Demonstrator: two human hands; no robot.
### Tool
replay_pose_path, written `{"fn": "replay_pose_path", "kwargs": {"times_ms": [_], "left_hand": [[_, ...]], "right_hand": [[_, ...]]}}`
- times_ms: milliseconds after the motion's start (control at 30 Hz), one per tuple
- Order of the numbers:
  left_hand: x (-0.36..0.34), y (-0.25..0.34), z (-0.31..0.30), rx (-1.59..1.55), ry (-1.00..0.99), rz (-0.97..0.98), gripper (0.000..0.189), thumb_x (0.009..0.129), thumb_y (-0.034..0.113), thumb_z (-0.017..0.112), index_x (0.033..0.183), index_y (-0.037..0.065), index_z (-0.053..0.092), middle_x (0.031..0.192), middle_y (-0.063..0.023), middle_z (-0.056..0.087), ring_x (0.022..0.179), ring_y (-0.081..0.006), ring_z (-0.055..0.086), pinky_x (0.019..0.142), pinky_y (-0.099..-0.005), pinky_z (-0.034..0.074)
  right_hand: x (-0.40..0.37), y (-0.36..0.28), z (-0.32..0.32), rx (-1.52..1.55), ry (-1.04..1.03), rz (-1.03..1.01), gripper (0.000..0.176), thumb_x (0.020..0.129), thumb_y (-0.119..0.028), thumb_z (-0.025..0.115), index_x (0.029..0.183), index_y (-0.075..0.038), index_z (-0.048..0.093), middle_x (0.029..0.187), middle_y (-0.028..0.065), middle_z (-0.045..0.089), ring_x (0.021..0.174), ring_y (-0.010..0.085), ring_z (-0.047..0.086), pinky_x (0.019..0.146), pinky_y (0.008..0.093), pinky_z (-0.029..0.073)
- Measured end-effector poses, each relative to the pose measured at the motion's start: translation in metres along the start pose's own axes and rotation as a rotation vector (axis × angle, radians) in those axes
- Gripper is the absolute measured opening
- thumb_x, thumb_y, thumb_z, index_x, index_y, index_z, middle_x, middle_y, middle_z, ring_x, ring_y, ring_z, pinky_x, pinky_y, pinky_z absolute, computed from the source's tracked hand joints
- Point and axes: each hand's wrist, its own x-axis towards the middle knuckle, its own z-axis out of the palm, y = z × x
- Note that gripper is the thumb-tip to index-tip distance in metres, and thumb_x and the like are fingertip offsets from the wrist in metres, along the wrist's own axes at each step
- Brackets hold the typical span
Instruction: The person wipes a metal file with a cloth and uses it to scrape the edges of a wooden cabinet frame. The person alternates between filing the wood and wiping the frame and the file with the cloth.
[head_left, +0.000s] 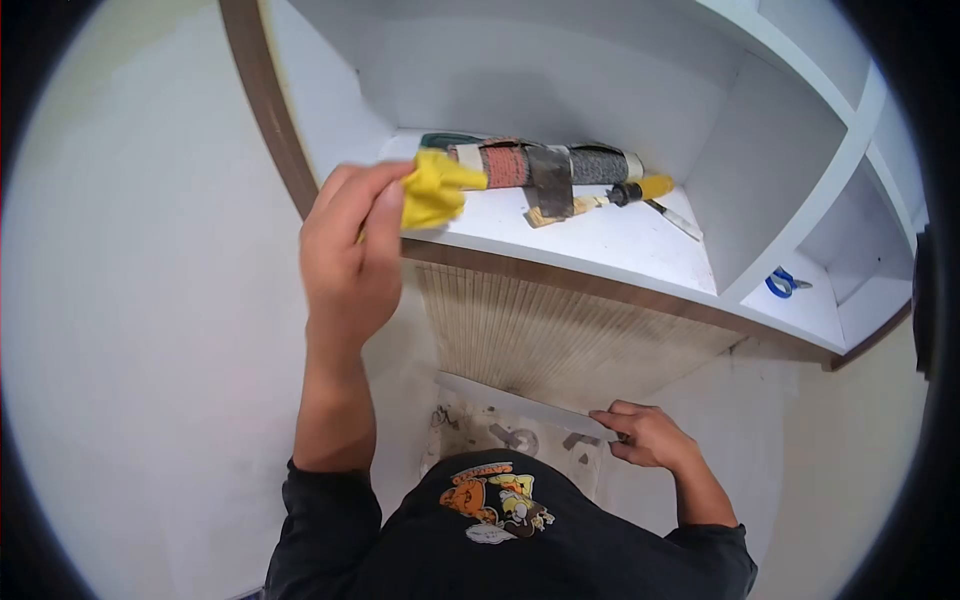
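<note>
My left hand (350,255) is raised at the front edge of the white shelf (640,245), closed on a crumpled yellow cloth (436,190). Lower down on the right, my right hand (648,434) grips one end of a long flat metal blade (520,399), which stretches leftward in front of my shirt. Just beyond the yellow cloth, rolls of red sandpaper (505,166) and grey sandpaper (598,166) lie on the shelf. A flat brush (560,212) and a tool with a yellow handle (655,187) are beside them.
A thin-bladed scraper (678,220) lies to the right on the same shelf. Blue-handled pliers (783,282) rest in the right-hand compartment. Beneath the shelf is a ribbed panel (530,325). The stained floor (475,430) has several items on it. A pale wall (150,300) stands at left.
</note>
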Motion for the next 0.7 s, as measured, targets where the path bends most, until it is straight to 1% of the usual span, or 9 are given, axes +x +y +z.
{"fn": "replay_pose_path", "kwargs": {"times_ms": [33, 100, 167, 267, 367, 467, 567, 633, 700], "left_hand": [[0.011, 0.000, 0.006, -0.027, 0.057, 0.031, 0.018, 0.099, 0.002, 0.055, 0.110, -0.001, 0.069, 0.089, -0.0119, 0.062, 0.077, -0.0235, 0.061, 0.073, -0.0309, 0.048], [0.026, -0.005, 0.022, -0.100, 0.055, 0.012, 0.018, 0.098, 0.002, 0.056, 0.110, 0.000, 0.069, 0.092, -0.0126, 0.064, 0.079, -0.0254, 0.063, 0.074, -0.0316, 0.050], [0.040, -0.013, 0.042, -0.012, 0.027, 0.105, 0.021, 0.097, 0.003, 0.057, 0.114, 0.000, 0.069, 0.097, -0.0145, 0.065, 0.086, -0.0302, 0.064, 0.079, -0.0356, 0.051], [0.043, -0.043, 0.054, 0.367, -0.342, 0.144, 0.023, 0.099, 0.005, 0.057, 0.119, 0.001, 0.067, 0.108, -0.0161, 0.066, 0.098, -0.0263, 0.064, 0.090, -0.0358, 0.050], [0.034, -0.030, 0.023, 0.308, -0.269, 0.138, 0.027, 0.098, 0.007, 0.059, 0.123, 0.002, 0.066, 0.116, -0.0169, 0.065, 0.105, -0.0293, 0.064, 0.094, -0.0393, 0.050], [-0.004, -0.013, -0.015, 0.163, -0.047, 0.044, 0.029, 0.102, 0.012, 0.057, 0.128, 0.000, 0.063, 0.123, -0.0157, 0.063, 0.110, -0.0277, 0.064, 0.094, -0.0389, 0.052], [-0.058, 0.003, 0.001, -0.508, 0.180, -0.418, 0.039, 0.106, 0.017, 0.053, 0.139, -0.003, 0.052, 0.126, -0.0152, 0.063, 0.116, -0.0256, 0.063, 0.095, -0.0388, 0.053], [-0.088, 0.008, 0.018, -0.716, 0.160, -0.481, 0.049, 0.108, 0.020, 0.050, 0.147, -0.007, 0.038, 0.125, -0.0155, 0.063, 0.117, -0.0236, 0.062, 0.095, -0.0394, 0.054], [-0.102, 0.031, 0.036, -0.854, 0.160, -0.484, 0.051, 0.107, 0.018, 0.051, 0.148, -0.006, 0.034, 0.123, -0.0168, 0.064, 0.112, -0.0238, 0.065, 0.093, -0.0388, 0.056]], "right_hand": [[-0.002, -0.009, -0.012, 0.036, 0.011, 0.004, 0.060, 0.073, -0.003, 0.070, 0.132, -0.009, 0.064, 0.094, 0.0083, 0.061, 0.076, 0.0269, 0.065, 0.068, 0.0372, 0.055], [-0.007, -0.022, -0.030, 0.071, 0.053, -0.019, 0.058, 0.072, -0.003, 0.070, 0.129, -0.008, 0.066, 0.091, 0.0085, 0.061, 0.073, 0.0259, 0.064, 0.063, 0.0362, 0.054], [-0.016, -0.028, -0.046, 0.069, 0.114, -0.069, 0.056, 0.070, -0.002, 0.070, 0.126, -0.008, 0.068, 0.089, 0.0088, 0.061, 0.071, 0.0249, 0.063, 0.059, 0.0352, 0.053], [-0.031, -0.037, -0.067, 0.004, 0.154, -0.067, 0.062, 0.070, -0.002, 0.072, 0.131, -0.011, 0.066, 0.089, 0.0097, 0.060, 0.069, 0.0258, 0.062, 0.060, 0.0362, 0.052], [-0.041, -0.039, -0.075, -0.063, 0.247, -0.115, 0.063, 0.070, -0.001, 0.073, 0.131, -0.011, 0.066, 0.088, 0.0097, 0.059, 0.070, 0.0256, 0.061, 0.060, 0.0350, 0.051], [-0.042, -0.034, -0.068, 0.020, 0.383, -0.148, 0.062, 0.071, 0.000, 0.074, 0.131, -0.010, 0.066, 0.088, 0.0090, 0.057, 0.072, 0.0247, 0.060, 0.061, 0.0339, 0.050], [-0.022, -0.048, -0.068, -0.061, 0.530, -0.242, 0.059, 0.074, 0.002, 0.074, 0.132, -0.007, 0.065, 0.089, 0.0094, 0.057, 0.074, 0.0238, 0.059, 0.063, 0.0332, 0.050], [0.006, -0.065, -0.057, -0.018, 0.618, -0.302, 0.058, 0.076, 0.001, 0.074, 0.133, -0.005, 0.063, 0.090, 0.0101, 0.057, 0.075, 0.0238, 0.059, 0.065, 0.0332, 0.050], [0.039, -0.077, -0.040, -0.025, 0.689, -0.378, 0.057, 0.079, 0.000, 0.074, 0.134, -0.002, 0.062, 0.091, 0.0111, 0.057, 0.076, 0.0240, 0.060, 0.065, 0.0334, 0.050]]}}
